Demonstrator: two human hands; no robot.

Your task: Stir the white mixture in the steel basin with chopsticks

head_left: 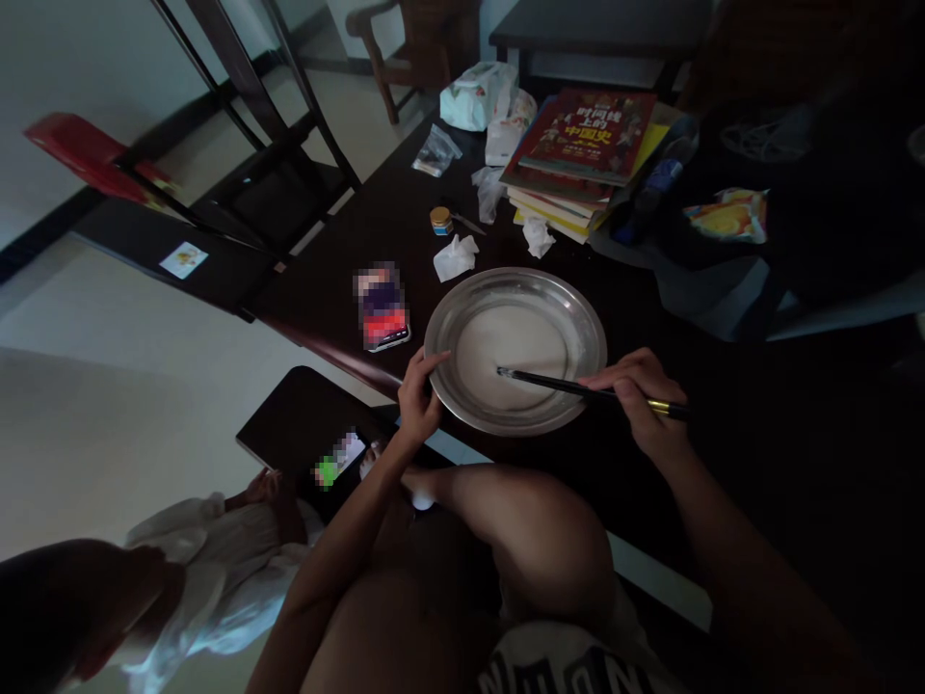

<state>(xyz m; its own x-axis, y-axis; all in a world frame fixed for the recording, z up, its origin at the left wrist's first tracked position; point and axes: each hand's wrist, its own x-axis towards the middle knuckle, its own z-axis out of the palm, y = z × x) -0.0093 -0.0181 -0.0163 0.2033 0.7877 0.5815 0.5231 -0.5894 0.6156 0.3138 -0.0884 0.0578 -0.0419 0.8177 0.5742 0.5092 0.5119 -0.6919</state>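
At the near edge of the dark bench (376, 207), a round stainless-steel plate (515, 349) is seen lying flat, its shallow well covered by a thin pale, milky film, its broad rim bright and slightly smeared. The plate is judged light, stiff and slippery where wet, best taken at the dry outer rim, since a tilt would likely let the film run. Its left rim is pinched by the left hand (417, 397), whose grip is closed on the plate with the thumb over the lip. A pair of dark chopsticks (578, 387), thin, rigid and light, with a gold band near the top, is clasped in the grip of the right hand (640, 400), and the tips are set in the film near the middle of the plate. Just beyond the plate, crumpled tissues (455, 257), a small jar (440, 221) and a phone (383, 308) are laid, and farther back a stack of books (582, 154) is seen. Another person in white (217, 569) is seated low at the left.
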